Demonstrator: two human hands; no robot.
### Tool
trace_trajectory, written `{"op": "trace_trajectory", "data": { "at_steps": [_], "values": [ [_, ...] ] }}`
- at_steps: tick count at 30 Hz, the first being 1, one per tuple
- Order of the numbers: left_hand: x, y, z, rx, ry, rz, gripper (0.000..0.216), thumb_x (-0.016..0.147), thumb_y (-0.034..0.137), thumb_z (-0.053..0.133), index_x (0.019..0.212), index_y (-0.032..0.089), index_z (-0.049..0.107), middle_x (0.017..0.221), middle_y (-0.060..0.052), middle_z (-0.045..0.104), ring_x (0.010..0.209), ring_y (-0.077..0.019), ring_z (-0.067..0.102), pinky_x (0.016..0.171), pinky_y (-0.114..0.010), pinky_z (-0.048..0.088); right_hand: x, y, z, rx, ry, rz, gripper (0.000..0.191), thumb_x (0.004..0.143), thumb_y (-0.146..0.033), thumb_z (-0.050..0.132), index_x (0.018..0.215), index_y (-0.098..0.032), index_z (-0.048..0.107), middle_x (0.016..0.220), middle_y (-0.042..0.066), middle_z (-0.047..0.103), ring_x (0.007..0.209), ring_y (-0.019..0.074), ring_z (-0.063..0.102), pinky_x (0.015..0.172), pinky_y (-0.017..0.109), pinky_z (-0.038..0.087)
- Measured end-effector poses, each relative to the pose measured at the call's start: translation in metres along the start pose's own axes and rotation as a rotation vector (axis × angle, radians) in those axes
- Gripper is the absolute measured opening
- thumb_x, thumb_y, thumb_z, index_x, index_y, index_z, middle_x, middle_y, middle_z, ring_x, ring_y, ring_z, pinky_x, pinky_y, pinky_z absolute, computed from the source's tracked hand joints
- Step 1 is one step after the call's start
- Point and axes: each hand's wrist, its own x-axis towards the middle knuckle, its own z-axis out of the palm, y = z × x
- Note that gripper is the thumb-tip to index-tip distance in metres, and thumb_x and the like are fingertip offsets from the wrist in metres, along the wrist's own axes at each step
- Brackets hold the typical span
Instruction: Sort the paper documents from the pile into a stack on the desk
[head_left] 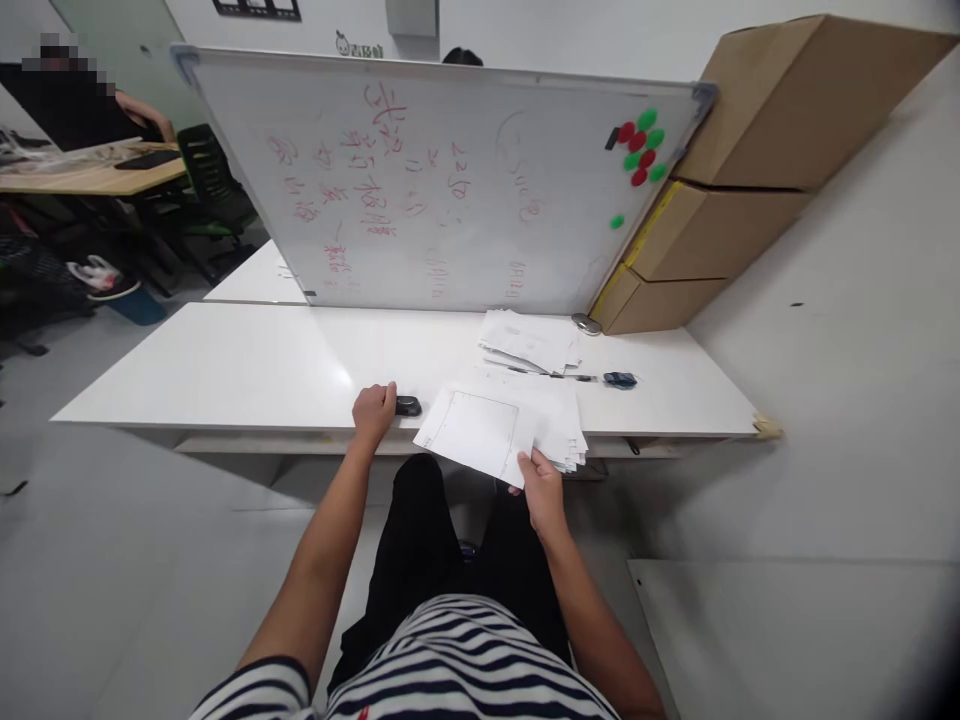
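Note:
My left hand (374, 412) is closed around the rear of a small black stapler (409, 406), which rests near the front edge of the white table (247, 365). To its right, my right hand (542, 488) pinches the lower right corner of a sheet of paper (472, 430) printed with a frame outline. That sheet is slightly tilted, its left corner close to the stapler's nose but apart from it. Partly under it lies a fanned stack of papers (559, 420), sticking out over the table edge.
Behind are another pile of papers (529, 340), a pen (585, 378), a dark blue object (619, 380) and a silver round object (586, 324). A whiteboard (480, 180) with red writing stands at the back beside stacked cardboard boxes (750, 120). A person sits at a far-left desk (142, 178).

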Motion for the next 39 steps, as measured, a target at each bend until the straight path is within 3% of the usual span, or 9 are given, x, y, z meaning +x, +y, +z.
{"op": "trace_trajectory", "data": {
  "at_steps": [11, 20, 22, 25, 27, 30, 33, 39],
  "values": [
    [-0.006, -0.004, 0.0, -0.163, -0.055, -0.024, 0.045, 0.095, 0.041, 0.031, 0.057, 0.022, 0.046, 0.067, -0.004, 0.058, 0.077, -0.0196, 0.051, 0.067, -0.032, 0.032, -0.008, 0.017, 0.03, 0.069, -0.127, 0.076, 0.043, 0.079, -0.046, 0.064, 0.108, -0.014, 0.065, 0.064, 0.0, 0.067, 0.046, 0.0128, 0.05, 0.044, 0.027, 0.04],
    [-0.007, -0.002, -0.002, -0.21, -0.076, -0.049, 0.044, 0.093, 0.043, 0.037, 0.054, 0.022, 0.043, 0.065, -0.003, 0.057, 0.075, -0.0191, 0.051, 0.068, -0.033, 0.035, -0.009, 0.025, 0.036, 0.002, -0.186, 0.079, 0.038, 0.083, -0.046, 0.059, 0.106, -0.016, 0.064, 0.066, 0.001, 0.068, 0.046, 0.0136, 0.052, 0.046, 0.027, 0.041],
    [-0.009, 0.0, -0.001, -0.233, -0.061, -0.066, 0.039, 0.09, 0.045, 0.043, 0.058, 0.023, 0.048, 0.071, -0.003, 0.061, 0.081, -0.0202, 0.052, 0.073, -0.033, 0.037, -0.009, 0.027, 0.036, -0.006, -0.201, 0.082, 0.038, 0.083, -0.047, 0.059, 0.106, -0.016, 0.063, 0.066, 0.001, 0.068, 0.047, 0.014, 0.053, 0.045, 0.027, 0.04],
    [-0.013, 0.006, 0.001, -0.281, 0.051, -0.127, 0.021, 0.087, 0.043, 0.051, 0.083, 0.026, 0.061, 0.096, -0.003, 0.066, 0.103, -0.0232, 0.052, 0.089, -0.037, 0.038, -0.008, 0.027, 0.037, -0.029, -0.213, 0.071, 0.039, 0.083, -0.048, 0.058, 0.105, -0.016, 0.063, 0.065, 0.001, 0.067, 0.047, 0.0148, 0.054, 0.045, 0.027, 0.04],
    [-0.016, 0.011, 0.003, -0.261, 0.112, -0.156, 0.017, 0.086, 0.039, 0.054, 0.096, 0.028, 0.062, 0.113, -0.003, 0.063, 0.118, -0.0254, 0.045, 0.1, -0.042, 0.031, -0.008, 0.025, 0.037, -0.04, -0.211, 0.074, 0.04, 0.082, -0.049, 0.059, 0.105, -0.015, 0.063, 0.065, 0.001, 0.067, 0.047, 0.0145, 0.054, 0.046, 0.027, 0.04],
    [-0.018, 0.016, 0.008, -0.203, 0.102, -0.138, 0.014, 0.087, 0.03, 0.053, 0.097, 0.028, 0.063, 0.125, -0.003, 0.06, 0.129, -0.0278, 0.037, 0.107, -0.048, 0.022, -0.009, 0.021, 0.037, -0.056, -0.206, 0.079, 0.041, 0.081, -0.05, 0.06, 0.103, -0.015, 0.063, 0.064, 0.001, 0.067, 0.048, 0.0142, 0.053, 0.046, 0.027, 0.041],
    [-0.019, 0.014, 0.012, -0.229, 0.085, -0.109, 0.016, 0.089, 0.028, 0.048, 0.093, 0.025, 0.063, 0.123, -0.004, 0.062, 0.126, -0.0274, 0.041, 0.106, -0.047, 0.025, -0.012, 0.017, 0.038, -0.07, -0.205, 0.053, 0.041, 0.082, -0.05, 0.059, 0.103, -0.015, 0.064, 0.062, -0.001, 0.065, 0.048, 0.0143, 0.052, 0.046, 0.027, 0.041],
    [-0.019, 0.004, 0.009, -0.322, 0.049, -0.112, 0.031, 0.094, 0.038, 0.037, 0.084, 0.022, 0.062, 0.097, -0.008, 0.065, 0.1, -0.0238, 0.052, 0.091, -0.039, 0.038, -0.013, 0.014, 0.038, -0.103, -0.246, 0.021, 0.045, 0.082, -0.054, 0.059, 0.105, -0.016, 0.066, 0.066, 0.002, 0.068, 0.05, 0.0163, 0.055, 0.047, 0.028, 0.042]
  ]
}}
